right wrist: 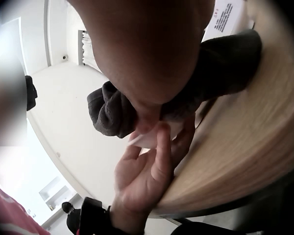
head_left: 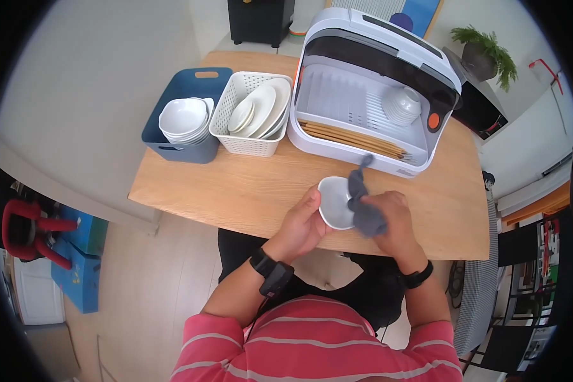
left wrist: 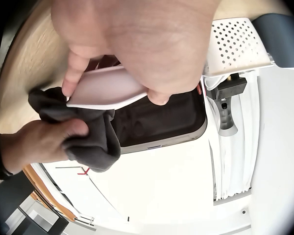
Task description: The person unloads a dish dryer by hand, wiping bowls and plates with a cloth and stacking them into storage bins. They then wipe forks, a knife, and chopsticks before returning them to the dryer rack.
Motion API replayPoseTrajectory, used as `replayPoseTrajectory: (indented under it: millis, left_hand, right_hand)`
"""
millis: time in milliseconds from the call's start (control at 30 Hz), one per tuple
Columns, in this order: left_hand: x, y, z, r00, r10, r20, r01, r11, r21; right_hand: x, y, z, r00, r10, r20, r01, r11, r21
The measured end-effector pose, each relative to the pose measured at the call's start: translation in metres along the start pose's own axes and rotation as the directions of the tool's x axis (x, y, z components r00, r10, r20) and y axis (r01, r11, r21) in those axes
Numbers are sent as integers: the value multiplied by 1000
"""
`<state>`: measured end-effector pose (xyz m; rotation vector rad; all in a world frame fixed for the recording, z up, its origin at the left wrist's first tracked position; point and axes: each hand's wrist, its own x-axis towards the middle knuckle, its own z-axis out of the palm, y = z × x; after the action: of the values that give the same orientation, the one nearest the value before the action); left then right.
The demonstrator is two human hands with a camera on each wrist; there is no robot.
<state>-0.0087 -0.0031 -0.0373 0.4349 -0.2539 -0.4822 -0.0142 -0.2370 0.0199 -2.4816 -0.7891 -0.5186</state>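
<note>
My left hand (head_left: pixel 302 223) grips a small white bowl (head_left: pixel 335 202) by its rim, tilted over the table's front edge, thumb on the near side. In my right hand (head_left: pixel 393 219) is a dark grey cloth (head_left: pixel 367 216), bunched in the fingers and touching the bowl's right rim. One end of the cloth hangs loose toward the drying cabinet. From the left wrist view, the cloth (left wrist: pixel 90 137) lies against the edge of the bowl (left wrist: pixel 105 88). Much of the bowl is hidden by the hands and cloth in the right wrist view.
A blue bin (head_left: pixel 151 130) holds stacked white bowls (head_left: pixel 183 118). Beside it, a white perforated basket (head_left: pixel 245 145) holds plates (head_left: pixel 261 105). An open white dish cabinet (head_left: pixel 363 159) contains chopsticks (head_left: pixel 353 139) and a stack of small bowls (head_left: pixel 402 107). All stand on the wooden table (head_left: pixel 235 191).
</note>
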Motion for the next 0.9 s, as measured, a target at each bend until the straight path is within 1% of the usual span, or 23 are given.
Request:
replayPoseTrajectory:
  millis: [33,67,100,133,167,200,233,267,333,367,433,500,567,633,700,733,767,800,833,867,900]
  left_hand:
    - [-1,0,3,1000,-7,-16,7,1000,3]
    - [-3,0,6,999,-13,-32,13,1000,5]
    - [-4,1,7,999,-27,-41,28,1000,14]
    - [-4,2,9,999,-26,-39,27,1000,16]
    - [-5,3,11,999,-26,-19,27,999,36]
    - [-5,3,12,999,-33,0,33,998,58]
    - [-4,3,12,999,-44,2,44,997,65]
    - [-3,3,12,997,-70,26,67,993,97]
    - [-1,3,8,993,-105,50,97,985,140]
    - [-1,2,6,989,-134,55,124,979,165]
    - [-1,3,5,985,-162,58,147,968,205]
    - [0,3,13,986,-164,5,159,962,220]
    - [3,3,16,984,-180,1,175,953,248]
    - [5,1,18,979,-202,-5,196,942,272]
    - [4,0,15,980,-198,3,186,926,328]
    - [2,-1,14,976,-216,7,201,919,339]
    - [0,-1,13,979,-203,-7,194,927,319]
    - [0,1,16,981,-194,-17,190,934,303]
    - [-2,4,23,981,-189,-53,196,925,325]
    - [-2,4,21,975,-220,-42,221,913,343]
    - [-4,2,19,980,-179,-86,197,915,353]
  right_hand:
    - [-8,12,2,962,269,-42,-260,953,154]
    - [-6,12,-1,962,269,-42,-260,954,152]
    - [0,12,-5,875,476,-87,-396,807,439]
    - [4,12,-9,745,664,-61,-449,567,690]
    - [4,6,-9,712,702,22,-508,494,706]
    - [5,-1,-4,707,707,17,-506,489,711]
    - [7,-11,2,807,589,49,-487,614,621]
    - [9,-21,10,881,462,99,-441,727,527]
    - [17,-40,27,886,460,54,-432,779,453]
    - [19,-40,28,858,510,70,-489,767,416]
    - [19,-31,30,867,494,58,-473,783,404]
    - [18,-23,31,876,480,43,-457,799,390]
    - [12,-19,30,866,499,24,-478,813,332]
    - [4,-15,25,860,510,5,-485,814,319]
    - [-2,-8,19,850,526,-15,-496,811,310]
    - [-7,-3,14,871,468,-149,-448,882,150]
    - [-13,3,6,881,388,-272,-410,912,-26]
    - [-19,11,-2,865,405,-297,-430,903,-21]
    - [-27,18,-12,843,391,-369,-438,898,-48]
    - [-37,25,-22,817,376,-437,-450,890,-75]
    - [-48,30,-30,794,386,-469,-472,879,-75]
